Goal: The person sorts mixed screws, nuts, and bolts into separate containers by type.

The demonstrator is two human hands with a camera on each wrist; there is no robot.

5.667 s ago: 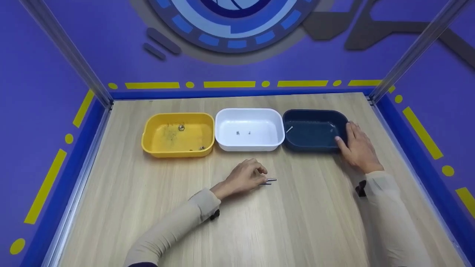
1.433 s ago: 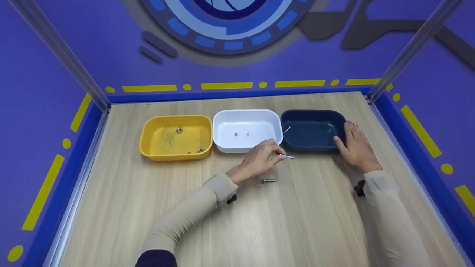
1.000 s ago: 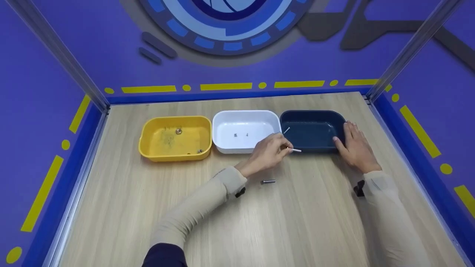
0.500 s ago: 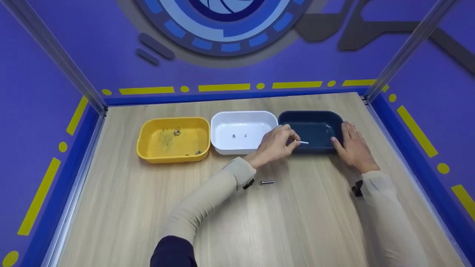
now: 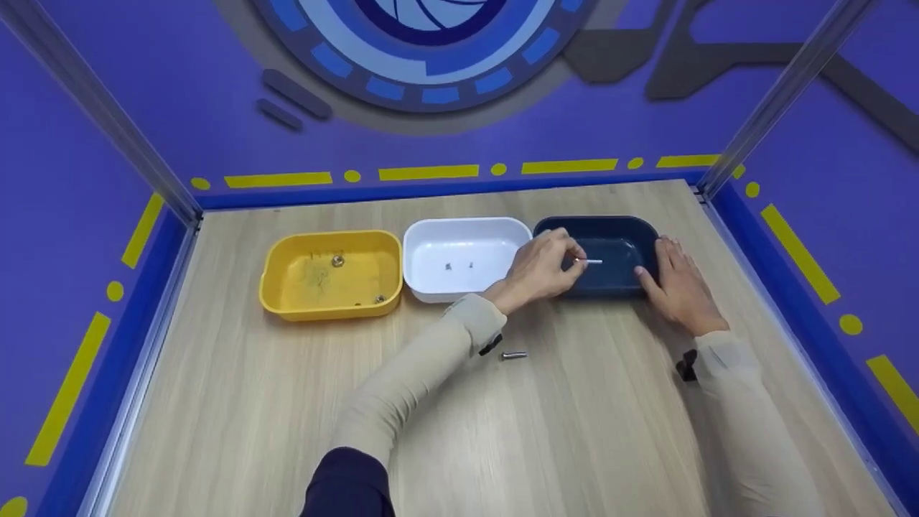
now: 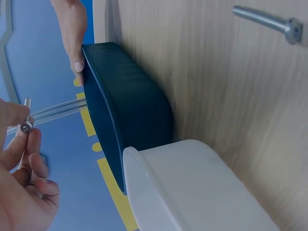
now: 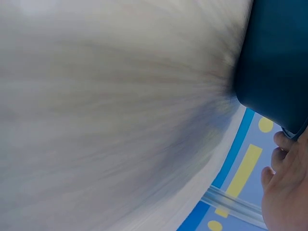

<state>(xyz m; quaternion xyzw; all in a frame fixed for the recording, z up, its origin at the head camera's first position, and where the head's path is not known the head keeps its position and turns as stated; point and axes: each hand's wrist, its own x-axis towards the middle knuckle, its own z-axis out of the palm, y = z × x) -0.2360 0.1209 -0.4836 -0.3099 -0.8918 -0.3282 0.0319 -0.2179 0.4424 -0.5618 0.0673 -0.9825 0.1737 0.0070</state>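
Note:
My left hand [image 5: 540, 267] pinches a small metal bolt [image 5: 593, 261] between thumb and fingertips, over the dark blue bin [image 5: 610, 293]. In the left wrist view, the held bolt [image 6: 27, 126] shows its socket head, with the shank pointing away. My right hand [image 5: 682, 291] holds the bin's right end, thumb over the rim and fingers along the outer side. A thicker bolt [image 5: 514, 355] lies on the table, near the left cuff; its socket head shows clearly in the left wrist view. The left hand hides part of the dark bin's inside.
A white bin [image 5: 439, 296] stands against the dark one, holding a few tiny metal pieces. On its left, a yellow bin [image 5: 323, 313] contains several nuts. Purple walls [image 5: 402, 143] enclose the wooden table [image 5: 574, 431] at the back and sides.
The left hand has picked up one of two bolts from the table and carried it forward and right, over the dark bin. My right hand keeps its place at that bin.

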